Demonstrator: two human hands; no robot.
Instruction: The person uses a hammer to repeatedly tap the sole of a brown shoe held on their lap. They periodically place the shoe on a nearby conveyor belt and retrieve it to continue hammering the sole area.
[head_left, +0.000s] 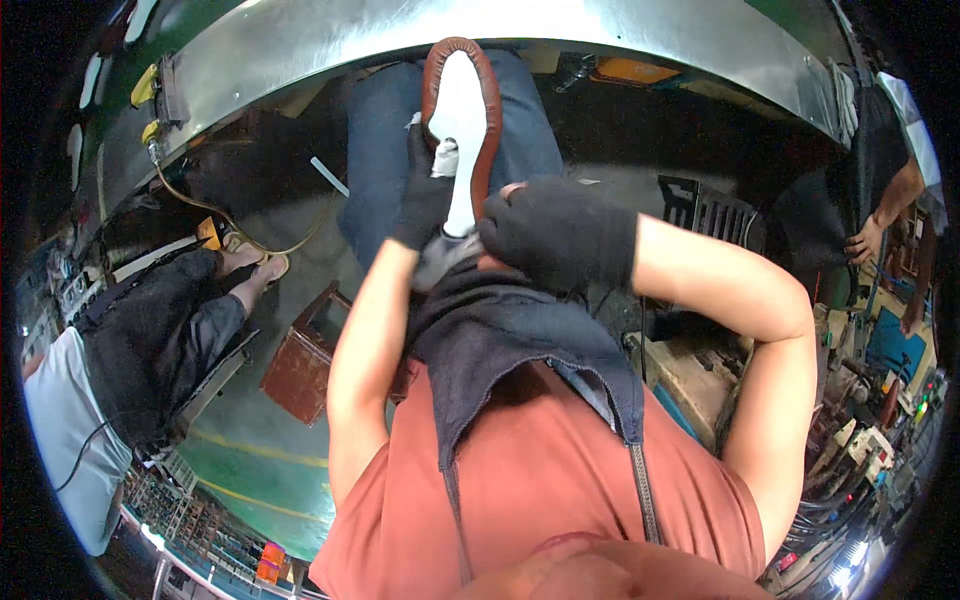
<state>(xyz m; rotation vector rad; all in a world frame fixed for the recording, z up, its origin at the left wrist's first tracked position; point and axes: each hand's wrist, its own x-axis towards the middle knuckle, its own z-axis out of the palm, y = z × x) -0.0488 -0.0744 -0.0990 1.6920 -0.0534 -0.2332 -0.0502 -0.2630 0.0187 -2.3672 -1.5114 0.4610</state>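
A brown leather shoe upper [490, 120] lies sole side up over my lap, toe pointing away, its edge folded in around a white insole [460, 95]. My left hand [428, 185], in a black glove, is closed around the narrow middle from the left; a white-wrapped fingertip presses on the insole. At the heel end, my right hand [555, 230], also black-gloved with a bare fingertip showing, is closed against the right side. Its fingers hide whatever it grips. A greyish cloth-like piece [440, 262] shows beneath the heel, near my dark apron [520, 315].
A metal bench edge [300, 45] curves across the front. To the left sits a person in a dark apron [150, 340], near a brown stool [305, 360] and a hose [190, 205]. On the right are a black plastic crate [715, 210], another person's hand [866, 240] and cluttered equipment [860, 450].
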